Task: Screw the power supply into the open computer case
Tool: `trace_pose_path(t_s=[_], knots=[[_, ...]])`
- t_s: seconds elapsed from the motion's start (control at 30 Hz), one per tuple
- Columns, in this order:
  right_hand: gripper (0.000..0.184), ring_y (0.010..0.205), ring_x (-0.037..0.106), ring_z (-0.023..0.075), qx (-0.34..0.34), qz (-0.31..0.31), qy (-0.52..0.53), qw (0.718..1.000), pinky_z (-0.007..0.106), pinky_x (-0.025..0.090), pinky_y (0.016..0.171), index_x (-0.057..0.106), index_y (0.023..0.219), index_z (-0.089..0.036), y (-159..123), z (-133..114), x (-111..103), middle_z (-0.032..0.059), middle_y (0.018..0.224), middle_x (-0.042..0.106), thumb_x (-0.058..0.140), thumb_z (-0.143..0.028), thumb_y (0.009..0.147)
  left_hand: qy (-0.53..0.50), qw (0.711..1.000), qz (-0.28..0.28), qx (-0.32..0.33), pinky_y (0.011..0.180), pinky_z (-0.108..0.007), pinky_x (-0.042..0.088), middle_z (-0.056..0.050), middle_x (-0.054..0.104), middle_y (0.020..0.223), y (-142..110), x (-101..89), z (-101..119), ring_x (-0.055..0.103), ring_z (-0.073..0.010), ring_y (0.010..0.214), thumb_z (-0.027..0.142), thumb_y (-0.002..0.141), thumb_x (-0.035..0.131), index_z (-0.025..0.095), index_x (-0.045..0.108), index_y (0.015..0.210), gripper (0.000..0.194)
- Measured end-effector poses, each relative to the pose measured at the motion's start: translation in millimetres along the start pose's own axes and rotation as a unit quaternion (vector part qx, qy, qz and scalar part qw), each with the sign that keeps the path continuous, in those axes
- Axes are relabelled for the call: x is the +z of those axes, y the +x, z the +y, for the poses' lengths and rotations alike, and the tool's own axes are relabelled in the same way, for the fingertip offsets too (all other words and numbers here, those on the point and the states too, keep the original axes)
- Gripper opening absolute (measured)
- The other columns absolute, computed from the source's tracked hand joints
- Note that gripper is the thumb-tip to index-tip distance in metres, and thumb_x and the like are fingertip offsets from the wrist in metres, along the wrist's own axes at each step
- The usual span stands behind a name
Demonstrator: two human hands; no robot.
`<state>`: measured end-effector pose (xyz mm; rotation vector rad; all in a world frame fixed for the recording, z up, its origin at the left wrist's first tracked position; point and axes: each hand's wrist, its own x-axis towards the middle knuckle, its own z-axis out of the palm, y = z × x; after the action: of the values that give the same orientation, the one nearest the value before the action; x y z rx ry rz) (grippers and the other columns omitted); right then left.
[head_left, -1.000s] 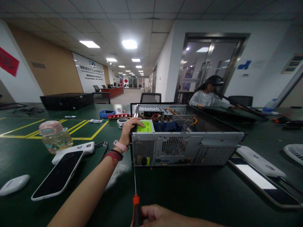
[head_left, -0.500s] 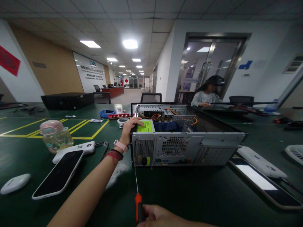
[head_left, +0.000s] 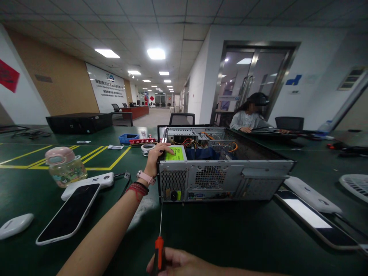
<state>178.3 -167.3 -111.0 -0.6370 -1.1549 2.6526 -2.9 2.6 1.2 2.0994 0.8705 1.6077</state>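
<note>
An open computer case lies on its side on the dark green table, its rear panel facing me. My left hand rests on the case's top left corner, fingers laid over the green-labelled power supply. My right hand, at the bottom edge, is closed round the orange handle of a screwdriver. The thin shaft runs up to the lower left corner of the rear panel. Coloured wires show inside the case.
Left of the case lie a phone, a white power bank, a white pod and a pink-lidded bottle. Another phone and power bank lie right. A blue tray and tape roll sit behind. A person works opposite.
My right hand and the screwdriver handle have shifted slightly left. The left hand stays on the case. The view has drifted a little.
</note>
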Motion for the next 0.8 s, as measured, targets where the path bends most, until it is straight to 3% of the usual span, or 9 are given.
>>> trace_pose_path(t_s=[0.23,0.4,0.6,0.8], knots=[[0.069,0.088,0.064,0.0091,0.015,-0.015,0.038,0.999,0.022,0.043,0.084,0.058,0.11,-0.01,1,-7,2,0.004,0.096,0.066,0.089,-0.027,0.051,0.005,1.0,0.0,-0.006,0.111,-0.041,0.033,-0.012,0.072,0.098,0,0.8,-1,0.055,-0.028,0.114,0.019,0.079,0.035,0.014,0.073,0.076,0.039],[0.071,0.087,0.063,0.007,0.032,0.012,0.011,0.999,0.021,0.042,0.084,0.057,0.113,-0.011,1,-4,-2,0.0041,0.102,0.066,0.09,-0.026,0.052,0.011,1.0,-0.006,-0.007,0.112,-0.041,0.031,-0.011,0.072,0.1,1,-1.2,-6,0.055,-0.0277,0.114,0.019,0.08,0.037,0.015,0.074,0.077,0.038],[0.085,0.076,0.062,0.0068,0.054,0.103,0.05,0.992,0.02,0.042,0.078,0.058,0.104,-0.008,-1,-1,0,-0.0003,0.087,0.065,0.094,-0.026,0.029,0.025,1.0,-0.007,0.006,0.112,-0.042,0.032,-0.01,0.072,0.104,2,-1.5,-8,0.057,-0.0273,0.113,0.018,0.08,0.039,0.016,0.074,0.076,0.036],[0.075,0.074,0.061,0.006,0.029,0.102,0.033,0.994,0.02,0.042,0.078,0.059,0.093,-0.008,-3,-4,7,0.0004,0.085,0.065,0.094,-0.032,0.031,0.013,1.0,0.015,0.02,0.11,-0.041,0.033,-0.011,0.072,0.104,-4,2.1,5,0.057,-0.0268,0.113,0.016,0.082,0.033,0.015,0.073,0.077,0.04]])
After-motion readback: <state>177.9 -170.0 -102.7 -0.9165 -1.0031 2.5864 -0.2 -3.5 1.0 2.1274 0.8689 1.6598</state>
